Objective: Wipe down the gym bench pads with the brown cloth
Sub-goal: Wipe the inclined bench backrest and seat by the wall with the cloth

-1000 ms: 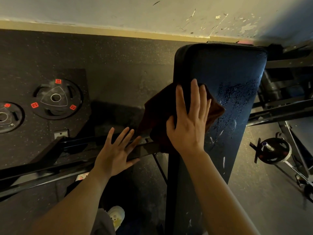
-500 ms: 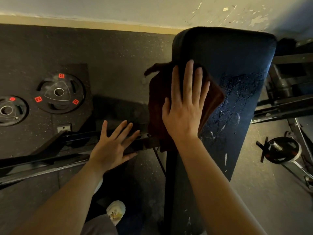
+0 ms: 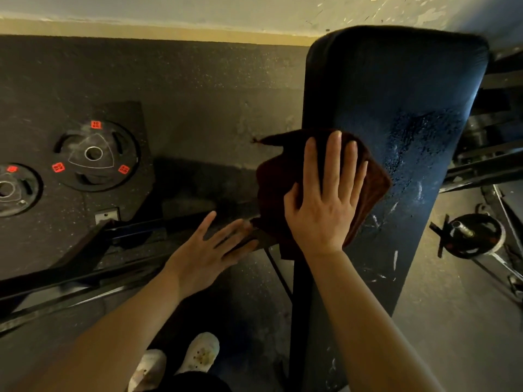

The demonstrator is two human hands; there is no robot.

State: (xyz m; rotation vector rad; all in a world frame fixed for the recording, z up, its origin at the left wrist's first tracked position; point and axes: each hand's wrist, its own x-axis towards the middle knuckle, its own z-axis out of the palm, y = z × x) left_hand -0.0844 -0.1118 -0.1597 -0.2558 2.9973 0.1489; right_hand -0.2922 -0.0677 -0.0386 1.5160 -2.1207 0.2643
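Brown cloth point(image 3: 285, 193) lies spread over the left edge of the bench pad point(image 3: 396, 89), part on the top face and part hanging down the side. The right hand point(image 3: 322, 205) presses flat on the cloth, fingers point(image 3: 334, 162) straight and close together, pointing toward the far end of the pad; cloth shows beyond the fingertips and on both sides of the palm. The left hand point(image 3: 203, 253) hangs beside the bench above the metal frame point(image 3: 85, 281), fingers spread, holding nothing; contact with the cloth's lower corner cannot be confirmed. Judged step: wiping is in progress along the left half of the pad. Wet droplets point(image 3: 407, 154) remain on the surface just right of the cloth. The next move likely calls for sliding the flat hand and cloth rightward across that wet patch, maintaining downward pressure so the cloth does not bunch or slip off the edge.
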